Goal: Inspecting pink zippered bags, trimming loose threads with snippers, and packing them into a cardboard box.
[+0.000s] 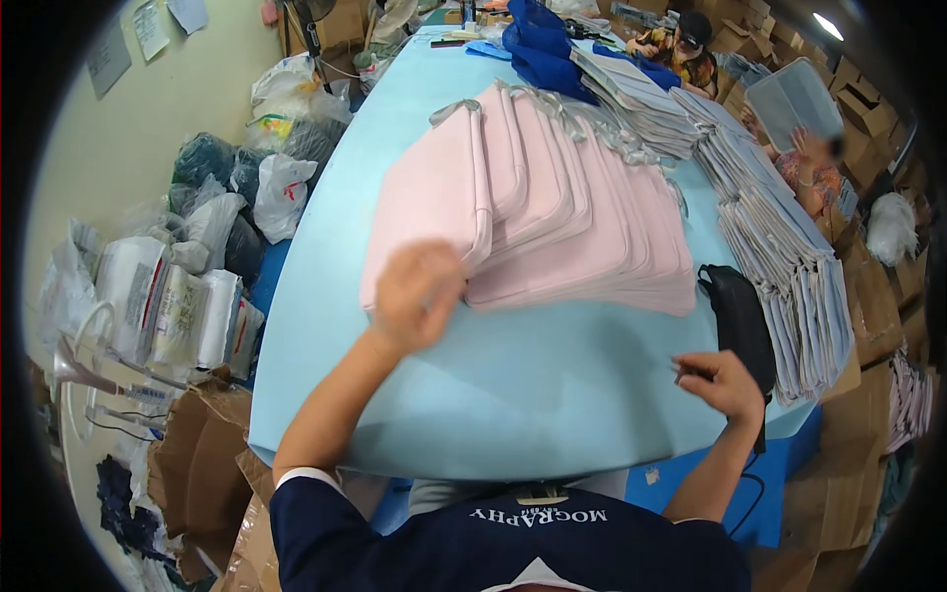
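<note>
Several flat pink fabric covers [533, 207] with rounded corners lie fanned out and overlapping on the light blue table [533, 385], grey ribbon-like ends at their far edges. My left hand [422, 294] is at the near corner of the leftmost pink cover. Motion smears its fingers, and I cannot tell whether it touches the fabric. Over the table's right side, my right hand [728, 385] is closed, with a small dark thing poking out between thumb and fingers; its kind is unclear. Just beyond that hand lies a black elongated pouch [738, 321].
Long stacks of folded grey-white pieces [774, 266] run along the table's right side. Blue cloth [547, 49] lies at the far end. Two people work at the right, one beside a grey plastic bin [792, 99]. Filled bags [286, 195] and an open carton [197, 464] stand left.
</note>
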A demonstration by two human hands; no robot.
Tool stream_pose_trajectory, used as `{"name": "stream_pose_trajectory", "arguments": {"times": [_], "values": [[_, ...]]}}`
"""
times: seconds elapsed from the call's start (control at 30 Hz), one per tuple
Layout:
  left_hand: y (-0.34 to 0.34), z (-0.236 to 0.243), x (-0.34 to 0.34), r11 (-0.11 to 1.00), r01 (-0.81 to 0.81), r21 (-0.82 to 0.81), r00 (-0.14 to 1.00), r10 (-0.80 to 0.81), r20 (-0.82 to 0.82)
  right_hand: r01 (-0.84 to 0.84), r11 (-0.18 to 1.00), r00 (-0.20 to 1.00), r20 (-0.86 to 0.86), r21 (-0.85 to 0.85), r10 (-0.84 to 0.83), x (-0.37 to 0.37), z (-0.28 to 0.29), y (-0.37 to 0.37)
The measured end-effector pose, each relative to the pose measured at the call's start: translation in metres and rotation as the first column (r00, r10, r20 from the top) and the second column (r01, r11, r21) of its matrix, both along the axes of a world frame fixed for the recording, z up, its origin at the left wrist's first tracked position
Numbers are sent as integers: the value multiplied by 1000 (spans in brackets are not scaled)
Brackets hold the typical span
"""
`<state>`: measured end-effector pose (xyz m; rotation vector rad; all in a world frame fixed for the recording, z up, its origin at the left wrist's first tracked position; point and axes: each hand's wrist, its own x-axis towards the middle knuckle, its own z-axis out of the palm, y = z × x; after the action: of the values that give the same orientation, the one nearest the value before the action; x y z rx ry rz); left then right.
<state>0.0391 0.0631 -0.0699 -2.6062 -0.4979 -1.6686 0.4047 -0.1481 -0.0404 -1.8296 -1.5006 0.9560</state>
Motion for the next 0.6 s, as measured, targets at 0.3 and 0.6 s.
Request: {"name": "stream_pose_trajectory", "arguments": {"times": [0.3,0.6], "values": [[-6,-14,13,831,-466,-304,876,385,-291,179,984,843,513,21,-164,-23,-46,-24],[8,-60,40,776,-629,-50,760,601,-248,-218,881,952,288,420,99,-104,41,80]]}}
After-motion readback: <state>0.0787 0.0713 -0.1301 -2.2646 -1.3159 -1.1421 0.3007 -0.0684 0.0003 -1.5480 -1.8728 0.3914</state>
